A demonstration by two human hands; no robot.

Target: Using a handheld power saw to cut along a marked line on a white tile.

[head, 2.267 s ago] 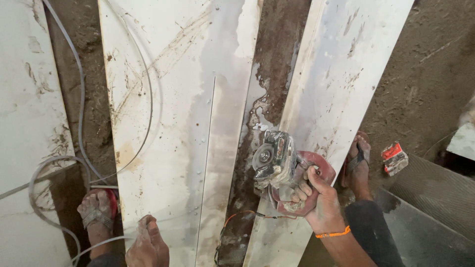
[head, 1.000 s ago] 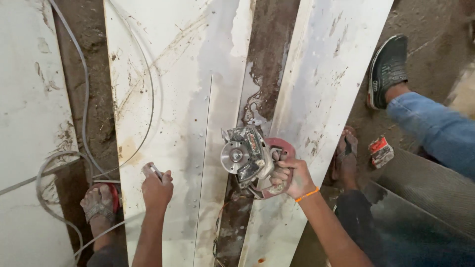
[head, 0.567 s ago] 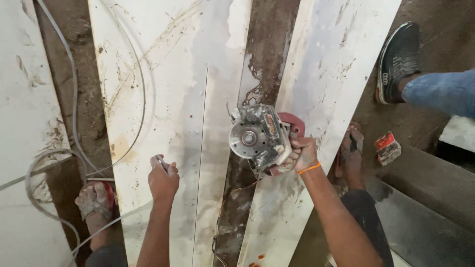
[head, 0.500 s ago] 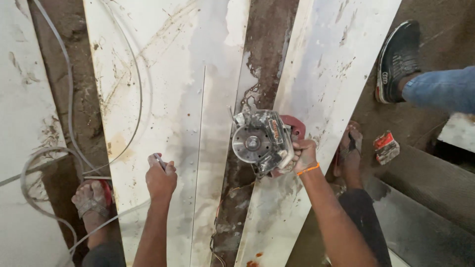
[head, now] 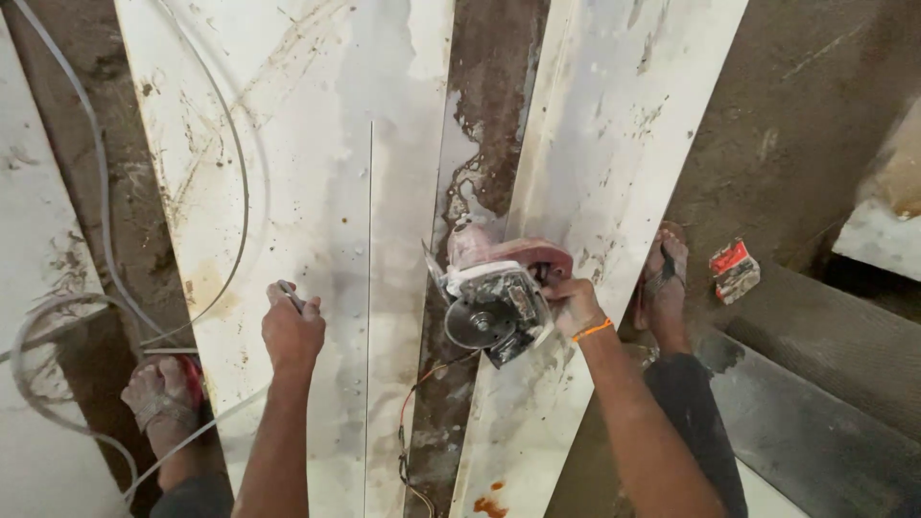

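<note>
Nearest the camera, the left hand (head: pixel 292 329) is closed in a fist around a small dark tool, pressed on a wide white stone slab (head: pixel 288 144) just left of a thin cut line (head: pixel 368 288). The right hand (head: pixel 573 305), with an orange band at the wrist, grips a handheld cutting machine (head: pixel 494 293) over the muddy gap (head: pixel 494 115) between that slab and a narrower white slab (head: pixel 624 125). Sandalled feet stand at either side. A thin white hose (head: pixel 96 192) loops at left. Farther right, a small red packet (head: pixel 734 270) lies on the wet floor.
</note>
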